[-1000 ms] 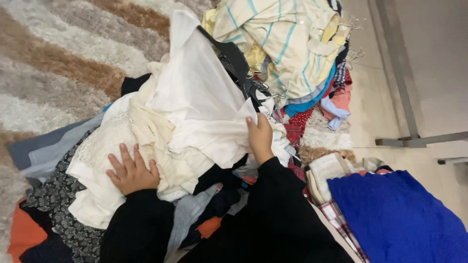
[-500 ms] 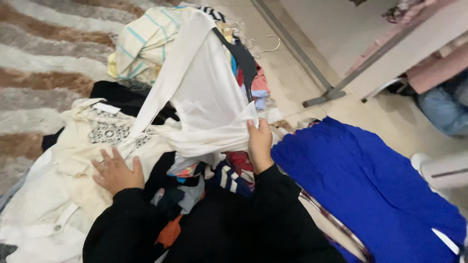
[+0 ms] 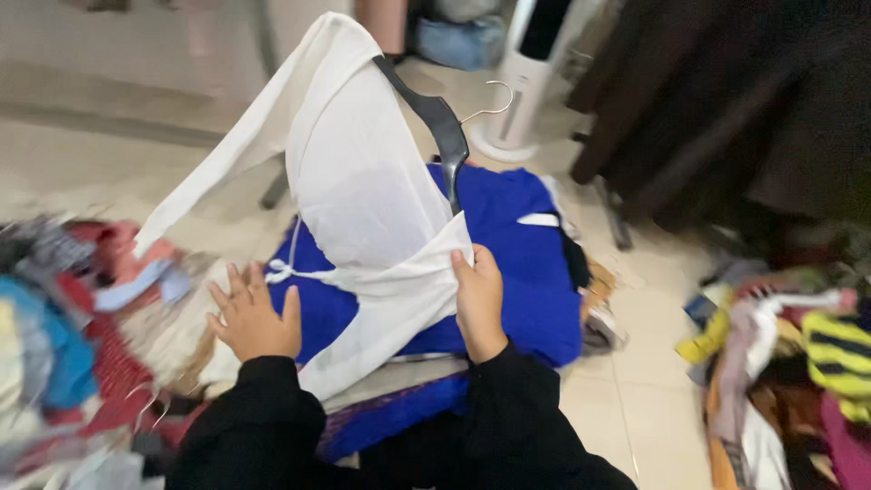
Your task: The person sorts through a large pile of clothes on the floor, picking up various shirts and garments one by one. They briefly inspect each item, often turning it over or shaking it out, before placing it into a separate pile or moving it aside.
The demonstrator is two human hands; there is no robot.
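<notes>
My right hand [image 3: 478,304] pinches white blouse [image 3: 363,191] above blue garment [image 3: 517,263]; left hand [image 3: 252,318] spread; black hanger [image 3: 435,122] may slip out.

The shirt [image 3: 363,200] hangs on a hanger [image 3: 435,122] above a spread garment [image 3: 517,263] on the floor [image 3: 635,381]. The right hand [image 3: 478,304] holds the shirt's lower edge; the left hand [image 3: 249,318] lies left of it. Clothes piles lie far left [image 3: 63,336] and far right [image 3: 798,363]. A fan base [image 3: 513,136] stands behind.
</notes>
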